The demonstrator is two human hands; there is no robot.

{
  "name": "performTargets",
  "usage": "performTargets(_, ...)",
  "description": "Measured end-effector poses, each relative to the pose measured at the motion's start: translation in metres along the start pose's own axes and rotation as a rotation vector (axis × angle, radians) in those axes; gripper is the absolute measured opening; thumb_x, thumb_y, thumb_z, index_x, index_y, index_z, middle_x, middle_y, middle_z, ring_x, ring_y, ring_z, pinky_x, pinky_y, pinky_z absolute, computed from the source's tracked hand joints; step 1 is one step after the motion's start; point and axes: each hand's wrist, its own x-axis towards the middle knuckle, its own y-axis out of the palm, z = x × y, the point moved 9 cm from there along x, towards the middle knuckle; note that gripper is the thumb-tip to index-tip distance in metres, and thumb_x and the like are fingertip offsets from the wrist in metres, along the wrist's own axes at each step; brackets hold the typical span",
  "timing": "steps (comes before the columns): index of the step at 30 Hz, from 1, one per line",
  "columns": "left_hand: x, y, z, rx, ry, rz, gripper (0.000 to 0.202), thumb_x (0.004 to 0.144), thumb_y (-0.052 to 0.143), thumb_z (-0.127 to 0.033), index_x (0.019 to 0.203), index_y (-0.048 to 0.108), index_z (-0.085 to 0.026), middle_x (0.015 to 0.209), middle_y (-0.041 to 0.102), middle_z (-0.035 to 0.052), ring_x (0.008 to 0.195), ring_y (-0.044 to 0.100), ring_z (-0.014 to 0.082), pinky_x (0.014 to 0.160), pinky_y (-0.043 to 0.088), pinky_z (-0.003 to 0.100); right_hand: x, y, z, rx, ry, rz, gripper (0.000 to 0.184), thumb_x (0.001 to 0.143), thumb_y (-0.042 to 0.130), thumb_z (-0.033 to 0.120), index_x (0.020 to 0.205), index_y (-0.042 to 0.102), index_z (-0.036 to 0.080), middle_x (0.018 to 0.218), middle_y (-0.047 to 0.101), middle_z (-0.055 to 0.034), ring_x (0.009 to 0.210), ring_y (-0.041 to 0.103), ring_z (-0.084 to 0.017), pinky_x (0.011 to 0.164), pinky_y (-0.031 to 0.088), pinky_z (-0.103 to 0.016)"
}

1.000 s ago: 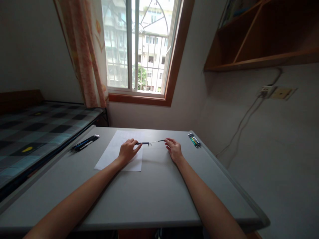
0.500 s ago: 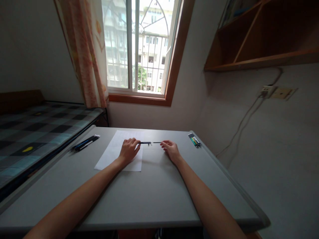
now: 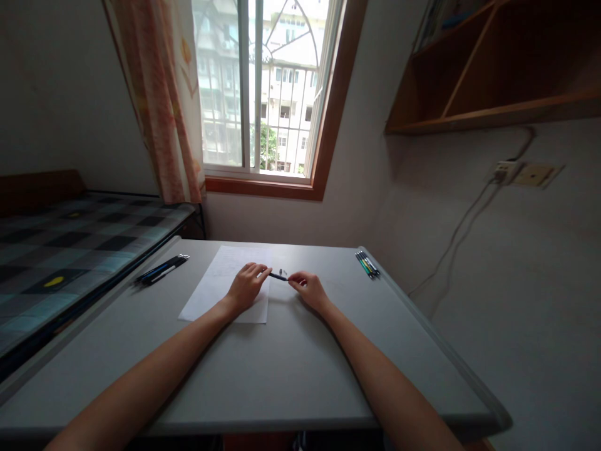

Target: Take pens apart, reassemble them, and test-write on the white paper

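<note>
My left hand (image 3: pixel 246 285) is closed over the right part of the paper, its thumb and fingers pinching one end of a dark pen barrel (image 3: pixel 278 277). The barrel slopes slightly down to the right across the gap between my hands. At its right end, my right hand (image 3: pixel 307 288) is closed in a pinch on the end of the pen refill, which the fingertips mostly hide. Just beyond the barrel, small loose pen parts (image 3: pixel 282 272) lie on the table, too small to make out fully. A printed white sheet of paper (image 3: pixel 206 300) lies under my left hand.
Several dark pens (image 3: pixel 162 269) lie at the left of the grey table (image 3: pixel 263 376). Several more pens (image 3: pixel 367 264), some green, lie near its right edge. A bed (image 3: pixel 94 244) stands to the left, a window (image 3: pixel 263 94) behind, and a wooden shelf (image 3: pixel 493 106) hangs upper right.
My right hand has moved left and slightly down, up to the barrel's end. The thin refill that stretched between hand and barrel no longer shows. The barrel has tilted down to the right.
</note>
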Motion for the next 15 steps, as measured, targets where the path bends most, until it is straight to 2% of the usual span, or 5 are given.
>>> performTargets(7,-0.003,0.005,0.008,-0.017,-0.079,0.017,0.038,0.079,0.040,-0.005,0.110,0.055,-0.018,0.101,0.058,0.0087,0.089,0.054,0.0199,0.081,0.044,0.036,0.001,-0.006,-0.004,0.017,0.026,-0.050,0.020,0.071,0.059,0.032,0.083,0.064,0.018,0.073,0.064,-0.0033,0.062,0.056,-0.013,0.058,0.044,-0.026)
performTargets(15,-0.002,0.003,0.008,-0.047,-0.090,-0.002,0.037,0.078,0.040,-0.005,0.108,0.056,-0.020,0.098,0.058,0.0084,0.087,0.055,0.0197,0.078,0.045,0.035,0.001,-0.012,-0.004,-0.004,0.033,-0.069,0.017,0.071,0.058,0.035,0.069,0.063,0.018,0.069,0.062,-0.0029,0.059,0.054,-0.013,0.057,0.043,-0.026)
